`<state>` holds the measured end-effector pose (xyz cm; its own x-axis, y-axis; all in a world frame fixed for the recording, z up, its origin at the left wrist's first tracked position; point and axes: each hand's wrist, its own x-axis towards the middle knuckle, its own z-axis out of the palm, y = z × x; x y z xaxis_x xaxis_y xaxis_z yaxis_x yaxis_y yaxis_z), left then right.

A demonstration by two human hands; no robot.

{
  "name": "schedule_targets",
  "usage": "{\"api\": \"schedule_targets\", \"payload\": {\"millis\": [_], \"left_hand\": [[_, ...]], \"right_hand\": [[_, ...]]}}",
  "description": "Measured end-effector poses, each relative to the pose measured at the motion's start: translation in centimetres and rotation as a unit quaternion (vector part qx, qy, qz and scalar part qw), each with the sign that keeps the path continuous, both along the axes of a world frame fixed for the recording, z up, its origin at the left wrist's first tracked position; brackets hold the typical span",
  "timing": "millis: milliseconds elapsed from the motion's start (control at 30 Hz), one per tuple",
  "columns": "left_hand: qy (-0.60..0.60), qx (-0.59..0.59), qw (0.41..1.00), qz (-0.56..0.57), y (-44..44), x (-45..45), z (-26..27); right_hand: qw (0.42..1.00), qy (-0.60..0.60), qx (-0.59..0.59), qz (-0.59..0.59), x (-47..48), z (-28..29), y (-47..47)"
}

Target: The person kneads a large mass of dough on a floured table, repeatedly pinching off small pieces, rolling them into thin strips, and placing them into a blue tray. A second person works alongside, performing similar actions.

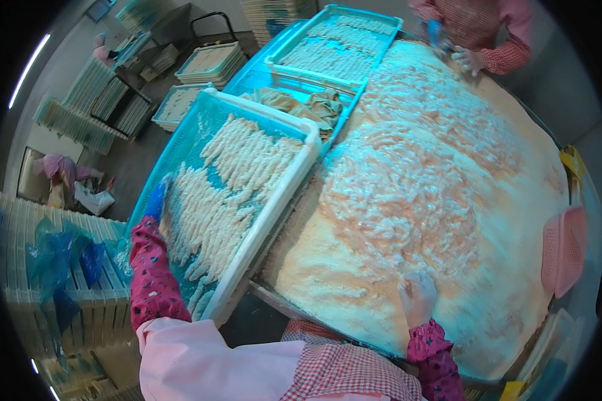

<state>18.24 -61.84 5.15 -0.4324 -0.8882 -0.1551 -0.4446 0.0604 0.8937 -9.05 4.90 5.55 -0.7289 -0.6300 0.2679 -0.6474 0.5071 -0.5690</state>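
Note:
My left hand [156, 198], in a blue glove, lies at the left side of a white-rimmed tray [261, 250], beside rows of white-coated strips [200, 220]; its fingers are partly hidden. In a pale, powdery glove, my right hand [418, 295] rests with bent fingers at the near edge of a heap of pale raw meat strips [401, 200]. Whether it grips a strip cannot be told. Whitish crumbs or flour [316, 280] cover the work table around the heap.
A co-worker's gloved hands [469, 59] are at the table's far side. Beyond my tray stand a second filled tray [333, 80] and crumpled cloths [301, 105]. A pink plastic basket [564, 253] sits at the right edge. Stacked trays [60, 280] with blue plastic stand at left.

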Motion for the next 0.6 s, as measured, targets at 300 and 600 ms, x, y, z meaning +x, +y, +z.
{"api": "schedule_targets", "payload": {"millis": [300, 600], "left_hand": [[0.011, -0.105, 0.99, -0.094, 4.1, 4.7, 0.1], [0.006, -0.164, 0.893, -0.42, 38.4, -10.0, 8.5]], "right_hand": [[0.985, 0.094, -0.073, -0.122, -2.5, 5.9, 6.3], [0.968, -0.071, 0.236, -0.038, 2.2, 5.6, 14.2]]}}
